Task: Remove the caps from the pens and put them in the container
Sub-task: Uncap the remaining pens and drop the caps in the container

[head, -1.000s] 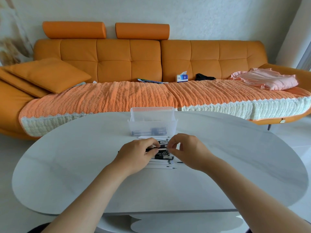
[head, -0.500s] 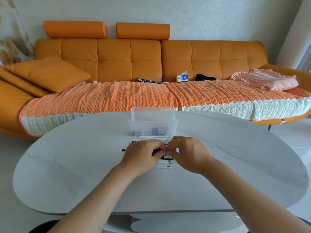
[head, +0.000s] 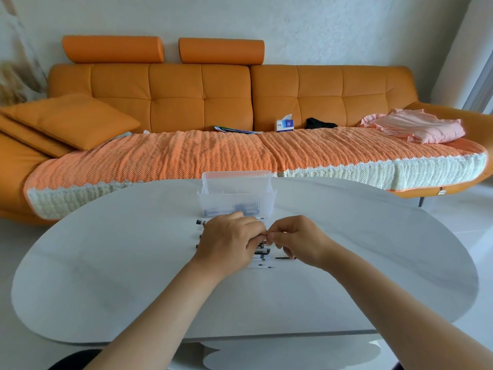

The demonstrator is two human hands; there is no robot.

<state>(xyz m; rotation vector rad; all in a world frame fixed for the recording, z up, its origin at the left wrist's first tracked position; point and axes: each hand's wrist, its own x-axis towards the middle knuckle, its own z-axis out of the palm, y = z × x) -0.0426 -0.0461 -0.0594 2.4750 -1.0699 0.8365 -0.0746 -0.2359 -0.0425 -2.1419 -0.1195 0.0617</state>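
Table (head: 106, 263): left hand (head: 229, 241), right hand (head: 298, 241) meet over pens (head: 262, 252) (fingertips (head: 272, 235) pinched).

Orange sofa (head: 202, 102) against white wall (head: 320, 28), white table (head: 106, 263) before it

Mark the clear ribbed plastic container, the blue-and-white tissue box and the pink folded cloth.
clear ribbed plastic container (head: 237, 202): head view, front wall.
blue-and-white tissue box (head: 285, 126): head view, front face.
pink folded cloth (head: 418, 128): head view, top surface.

I see both bare forearms (head: 165, 303) reaching forward and converging, my left hand (head: 229, 240) knuckles up with fingers curled, my right hand (head: 300, 243) likewise curled, the fingertips (head: 273, 235) of the two meeting in a pinch between them, though whatever they nip is hidden from me.
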